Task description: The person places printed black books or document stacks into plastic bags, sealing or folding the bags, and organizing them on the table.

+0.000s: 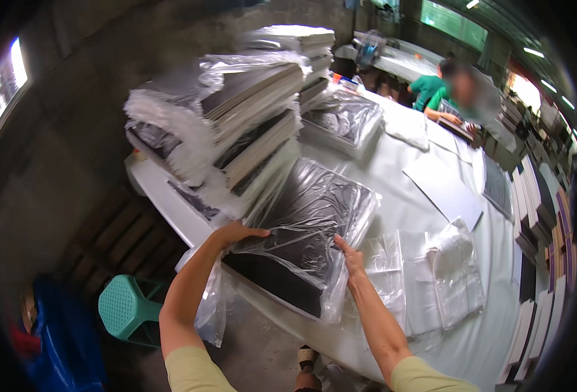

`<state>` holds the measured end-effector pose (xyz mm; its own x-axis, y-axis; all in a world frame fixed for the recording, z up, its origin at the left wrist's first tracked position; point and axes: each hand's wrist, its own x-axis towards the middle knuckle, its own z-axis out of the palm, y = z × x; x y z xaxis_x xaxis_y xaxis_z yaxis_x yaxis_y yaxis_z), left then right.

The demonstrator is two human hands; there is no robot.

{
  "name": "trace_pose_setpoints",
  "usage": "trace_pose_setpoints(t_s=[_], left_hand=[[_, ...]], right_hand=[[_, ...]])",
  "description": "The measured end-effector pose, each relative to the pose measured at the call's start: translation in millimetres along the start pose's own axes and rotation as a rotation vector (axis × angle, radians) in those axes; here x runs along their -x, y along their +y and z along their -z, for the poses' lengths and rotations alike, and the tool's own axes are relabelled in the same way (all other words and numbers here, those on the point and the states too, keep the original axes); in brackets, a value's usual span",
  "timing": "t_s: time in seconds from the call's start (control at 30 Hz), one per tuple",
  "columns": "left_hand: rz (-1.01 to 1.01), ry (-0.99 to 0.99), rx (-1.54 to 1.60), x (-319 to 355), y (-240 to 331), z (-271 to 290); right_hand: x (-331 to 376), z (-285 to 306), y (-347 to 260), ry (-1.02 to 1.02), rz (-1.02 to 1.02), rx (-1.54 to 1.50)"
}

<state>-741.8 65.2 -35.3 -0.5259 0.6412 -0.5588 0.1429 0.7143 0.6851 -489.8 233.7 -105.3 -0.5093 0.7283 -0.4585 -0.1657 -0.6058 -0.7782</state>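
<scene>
In front of me a clear plastic bag (314, 196) lies around a stack of black flat boards (272, 282), whose near end is bare of plastic. My left hand (235, 232) grips the bag at its left edge, thumb on top and the other fingers mostly hidden. Over at the right edge my right hand (350, 256) pinches the bag's side, thumb pointing up. Wrinkles run across the plastic between both hands. To the right of my right hand lie folded clear bags (455, 281).
Tall plastic-wrapped board stacks (256, 111) stand at the table's left side. Another wrapped bundle (344, 117) and a pale sheet (444, 186) lie farther back on the white table (393, 170). A green stool (124, 307) stands below left. Two people in green work at the far end.
</scene>
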Motion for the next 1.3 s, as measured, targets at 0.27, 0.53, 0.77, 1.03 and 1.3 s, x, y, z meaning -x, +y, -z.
trace_pose_setpoints(t_s=[0.27,0.53,0.77,1.03,1.3], left_hand=[[-0.013,-0.073,0.189,-26,-4,-11],[-0.115,-0.024,-0.007,-42,20,-9],[-0.468,0.587,-0.494,21,35,-27],[-0.265,1.002,-0.056,166,-57,-35],[-0.406,0.464,-0.385,164,-248,-219]], right_hand=[[-3,3,-6,0.088,0.035,0.030],[-7,4,-13,0.173,0.059,0.023],[-21,16,-9,0.132,-0.008,-0.051],[-17,16,-23,-0.023,-0.217,-0.135],[75,25,-85,-0.148,0.033,0.021]])
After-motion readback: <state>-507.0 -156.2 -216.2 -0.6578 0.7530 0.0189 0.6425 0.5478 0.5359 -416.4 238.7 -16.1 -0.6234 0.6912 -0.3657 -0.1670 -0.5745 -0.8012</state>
